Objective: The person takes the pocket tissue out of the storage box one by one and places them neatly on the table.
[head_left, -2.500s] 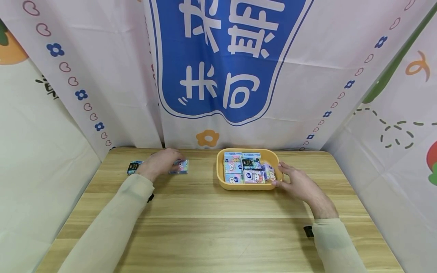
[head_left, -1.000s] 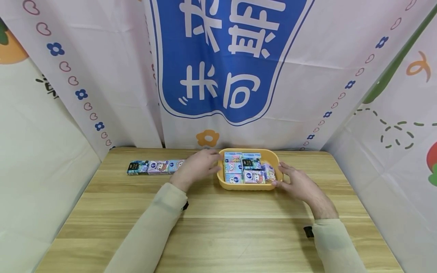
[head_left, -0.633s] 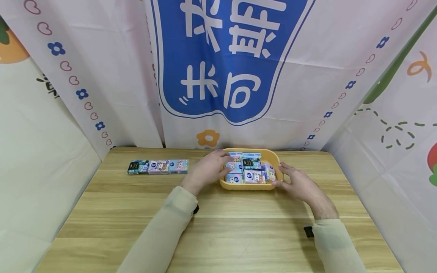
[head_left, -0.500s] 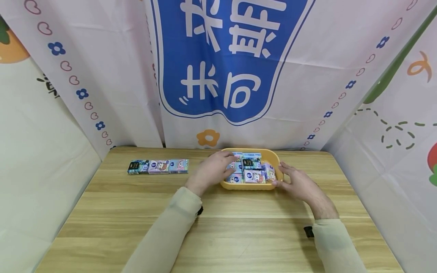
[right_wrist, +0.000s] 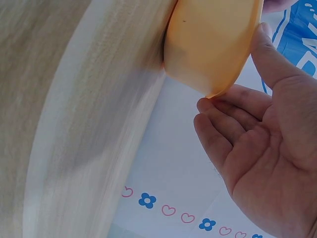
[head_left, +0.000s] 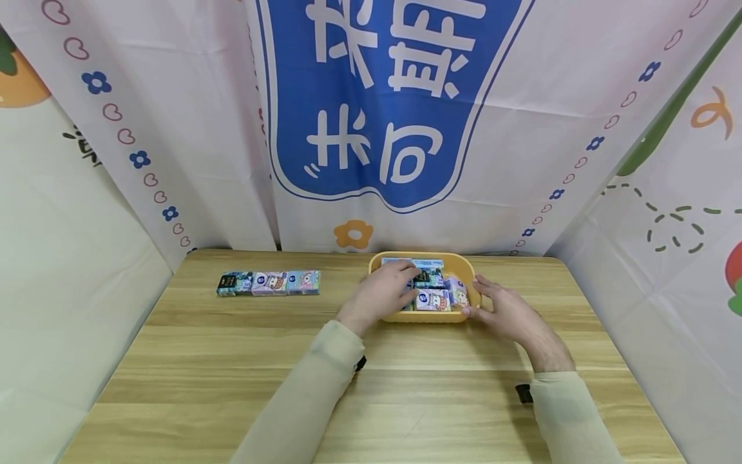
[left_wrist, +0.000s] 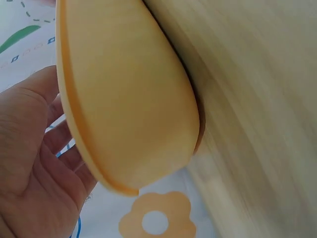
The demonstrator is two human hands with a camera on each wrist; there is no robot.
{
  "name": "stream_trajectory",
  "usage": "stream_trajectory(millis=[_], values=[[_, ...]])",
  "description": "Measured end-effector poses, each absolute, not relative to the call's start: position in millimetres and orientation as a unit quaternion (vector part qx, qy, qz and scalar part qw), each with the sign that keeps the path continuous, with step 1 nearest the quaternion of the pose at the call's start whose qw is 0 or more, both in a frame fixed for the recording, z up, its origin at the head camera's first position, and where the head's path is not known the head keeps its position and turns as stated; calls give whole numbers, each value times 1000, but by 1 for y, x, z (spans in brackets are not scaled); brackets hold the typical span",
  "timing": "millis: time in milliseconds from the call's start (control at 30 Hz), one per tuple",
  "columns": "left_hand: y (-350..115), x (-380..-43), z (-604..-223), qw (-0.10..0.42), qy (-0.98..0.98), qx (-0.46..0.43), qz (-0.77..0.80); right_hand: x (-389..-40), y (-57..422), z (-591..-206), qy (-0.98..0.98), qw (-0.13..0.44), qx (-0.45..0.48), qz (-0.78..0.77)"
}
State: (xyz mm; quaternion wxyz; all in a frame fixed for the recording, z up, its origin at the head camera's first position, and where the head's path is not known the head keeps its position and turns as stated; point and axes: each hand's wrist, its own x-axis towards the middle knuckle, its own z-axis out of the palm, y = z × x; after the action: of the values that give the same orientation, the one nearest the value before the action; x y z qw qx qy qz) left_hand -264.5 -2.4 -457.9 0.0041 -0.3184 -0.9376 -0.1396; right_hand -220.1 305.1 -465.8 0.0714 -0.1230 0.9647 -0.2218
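Observation:
A yellow plastic basket (head_left: pixel 431 317) stands at the back of the table, filled with several small printed tissue packs (head_left: pixel 433 299). My left hand (head_left: pixel 382 291) reaches over the basket's left rim, its loosely bent fingers above the packs on that side and covering some of them. In the left wrist view its fingers pass partly behind the basket wall (left_wrist: pixel 133 94). My right hand (head_left: pixel 507 314) holds the basket's right end, thumb at the front corner and fingers at the rim. In the right wrist view, the thumb (right_wrist: pixel 267 52) lies along the rim and the fingers reach round the end.
Three tissue packs, one dark blue (head_left: pixel 234 284), one lilac (head_left: pixel 269 283) and one light blue (head_left: pixel 304 282), lie end to end in a row at the back left of the wooden table (head_left: pixel 406 399). Printed cloth (head_left: pixel 516 161) hangs behind and on both sides.
My left hand has left the row of packs at the left, uncovering it, and moved right over the basket. My right hand and the basket have stayed in place.

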Motion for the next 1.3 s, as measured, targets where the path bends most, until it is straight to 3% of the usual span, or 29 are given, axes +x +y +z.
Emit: stream_trajectory(millis=[400,833,1300], values=[[26,-264,-459,-15,-942,-312,-123,-220,306,-465,964,73,-122,-226],[40,-268,-459,-1,-947,-299,-115,-220,306,-465,964,72,-122,-225],[52,-280,-447,-35,-957,-264,-112,-219,306,-464,964,63,-132,-221]])
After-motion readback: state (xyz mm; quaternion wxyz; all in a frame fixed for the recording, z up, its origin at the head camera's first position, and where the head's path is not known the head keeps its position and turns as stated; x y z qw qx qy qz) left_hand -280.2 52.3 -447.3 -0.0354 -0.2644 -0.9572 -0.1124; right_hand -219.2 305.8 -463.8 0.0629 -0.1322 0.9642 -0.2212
